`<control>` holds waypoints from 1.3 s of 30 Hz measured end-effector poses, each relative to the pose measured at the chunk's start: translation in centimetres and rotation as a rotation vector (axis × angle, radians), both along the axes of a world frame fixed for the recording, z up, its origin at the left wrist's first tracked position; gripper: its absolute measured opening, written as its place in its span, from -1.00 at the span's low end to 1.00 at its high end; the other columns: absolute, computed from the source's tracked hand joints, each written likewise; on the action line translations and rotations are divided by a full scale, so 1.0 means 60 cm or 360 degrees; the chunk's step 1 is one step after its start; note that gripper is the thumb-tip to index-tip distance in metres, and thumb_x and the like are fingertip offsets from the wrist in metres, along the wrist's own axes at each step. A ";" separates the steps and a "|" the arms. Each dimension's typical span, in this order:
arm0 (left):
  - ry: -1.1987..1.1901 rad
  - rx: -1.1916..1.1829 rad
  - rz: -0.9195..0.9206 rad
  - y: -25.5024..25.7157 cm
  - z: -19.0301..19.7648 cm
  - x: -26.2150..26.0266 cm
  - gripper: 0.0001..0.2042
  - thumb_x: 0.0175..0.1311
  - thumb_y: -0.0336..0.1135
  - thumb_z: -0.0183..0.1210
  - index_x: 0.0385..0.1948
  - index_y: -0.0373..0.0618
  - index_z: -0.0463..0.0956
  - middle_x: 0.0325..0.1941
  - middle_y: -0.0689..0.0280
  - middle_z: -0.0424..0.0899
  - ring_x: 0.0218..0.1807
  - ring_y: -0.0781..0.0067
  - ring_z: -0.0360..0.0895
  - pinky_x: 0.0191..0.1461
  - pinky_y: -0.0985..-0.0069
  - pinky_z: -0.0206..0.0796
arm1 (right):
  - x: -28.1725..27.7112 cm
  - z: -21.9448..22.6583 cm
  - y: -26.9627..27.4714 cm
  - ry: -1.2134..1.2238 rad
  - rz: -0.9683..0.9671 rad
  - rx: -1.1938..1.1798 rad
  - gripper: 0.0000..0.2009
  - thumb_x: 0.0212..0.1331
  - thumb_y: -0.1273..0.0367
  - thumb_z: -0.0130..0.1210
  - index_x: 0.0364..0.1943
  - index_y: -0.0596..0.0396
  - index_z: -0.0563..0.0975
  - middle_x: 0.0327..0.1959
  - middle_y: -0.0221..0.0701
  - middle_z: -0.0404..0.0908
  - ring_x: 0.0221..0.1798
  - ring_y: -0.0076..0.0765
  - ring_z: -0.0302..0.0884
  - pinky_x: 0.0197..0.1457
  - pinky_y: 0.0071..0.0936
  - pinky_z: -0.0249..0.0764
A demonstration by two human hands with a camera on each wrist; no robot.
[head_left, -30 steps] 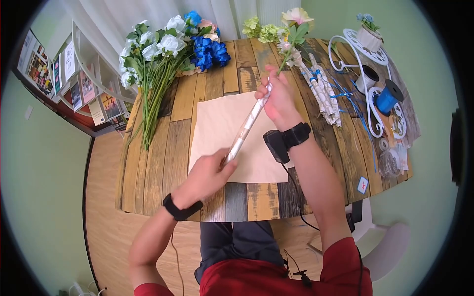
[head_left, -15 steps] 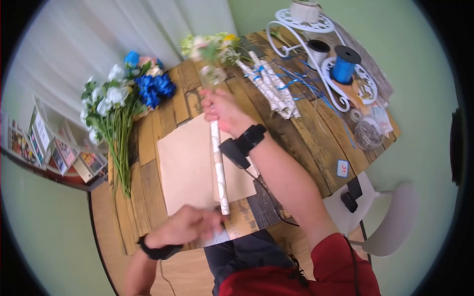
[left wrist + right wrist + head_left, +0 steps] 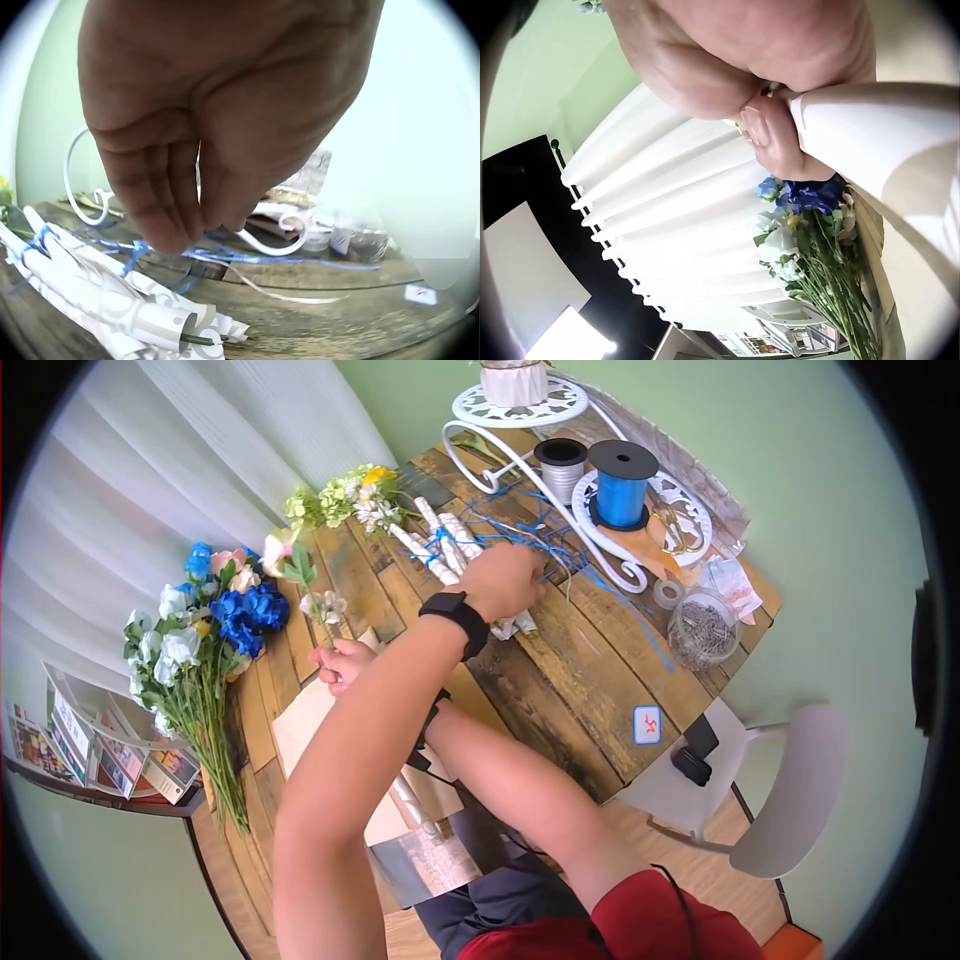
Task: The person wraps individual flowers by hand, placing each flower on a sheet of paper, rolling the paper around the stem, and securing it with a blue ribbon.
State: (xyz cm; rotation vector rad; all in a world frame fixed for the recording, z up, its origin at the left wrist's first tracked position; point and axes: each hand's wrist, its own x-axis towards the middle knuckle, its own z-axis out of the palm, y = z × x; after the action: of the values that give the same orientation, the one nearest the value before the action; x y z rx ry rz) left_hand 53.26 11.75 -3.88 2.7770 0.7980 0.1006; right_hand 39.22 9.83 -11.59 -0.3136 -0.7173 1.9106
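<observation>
My right hand [image 3: 348,662] grips an artificial flower [image 3: 280,552] whose stem is rolled in white patterned paper [image 3: 900,142]. The pale bloom and green leaves stand out above the fist, and the lower end of the paper roll [image 3: 408,800] shows below my crossed arms. My left hand [image 3: 503,582] reaches over the right arm. In the left wrist view its fingers [image 3: 161,217] point down, fairly straight, with the tips close over blue ribbon strands [image 3: 277,260]. Beside it lie several paper-wrapped stems [image 3: 105,300] tied with blue ribbon.
Brown paper [image 3: 300,718] lies under the arms. White and blue flowers [image 3: 180,645] lie at the left. A white metal stand [image 3: 600,555], a blue ribbon spool [image 3: 622,485], a white ribbon spool [image 3: 562,468] and a jar of small metal pieces [image 3: 703,630] occupy the right.
The left hand has left the lower end of the paper roll and crossed over the right arm to the ribbons. The right hand still holds the wrapped flower. The head view has turned right.
</observation>
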 end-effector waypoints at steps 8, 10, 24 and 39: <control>0.0319 -0.0053 0.0124 0.039 -0.049 0.026 -0.85 0.12 -0.32 0.22 -0.38 -0.19 0.62 -0.32 0.02 0.69 -0.17 -0.02 0.63 -0.09 0.19 0.45 | 0.069 0.002 0.025 -0.0046 0.0060 -0.0097 -0.78 0.50 0.25 -0.17 0.01 0.08 0.37 -0.54 -0.62 0.28 -0.61 -0.71 0.15 -0.59 -0.65 0.14; 0.0192 -0.0070 0.0077 0.043 -0.049 0.021 -0.87 0.14 -0.36 0.16 -0.43 -0.24 0.59 -0.36 0.07 0.70 -0.22 0.06 0.65 -0.13 0.22 0.46 | 0.064 -0.012 0.025 -0.0013 0.0044 -0.0060 -0.76 0.50 0.25 -0.16 0.03 0.11 0.37 -0.52 -0.62 0.30 -0.60 -0.70 0.18 -0.57 -0.63 0.18; -0.0315 -0.0473 0.0995 0.044 0.216 -0.346 -0.82 0.36 -0.30 0.13 -0.31 -0.25 0.53 -0.54 0.41 0.52 -0.64 0.68 0.37 -0.61 0.63 0.23 | 0.104 0.029 0.023 0.0288 0.0051 -0.0174 -0.85 0.49 0.32 -0.18 -0.12 0.09 0.37 -0.55 -0.57 0.24 -0.62 -0.67 0.08 -0.59 -0.65 0.07; -0.0684 -0.1316 0.1052 -0.191 0.179 -0.511 -0.92 0.32 -0.40 0.11 -0.26 -0.16 0.53 -0.52 0.46 0.45 -0.57 0.72 0.33 -0.55 0.68 0.23 | 0.021 0.081 -0.026 0.0368 0.0403 -0.0164 -0.72 0.16 0.47 -0.04 -0.02 0.14 0.36 -0.50 -0.50 0.32 -0.57 -0.55 0.17 -0.47 -0.55 0.19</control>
State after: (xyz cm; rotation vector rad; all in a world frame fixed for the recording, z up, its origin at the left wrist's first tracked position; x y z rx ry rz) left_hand 22.63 0.27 6.86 1.5808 1.2368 0.3707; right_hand 40.46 8.24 -6.75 -0.0639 -0.5240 2.1847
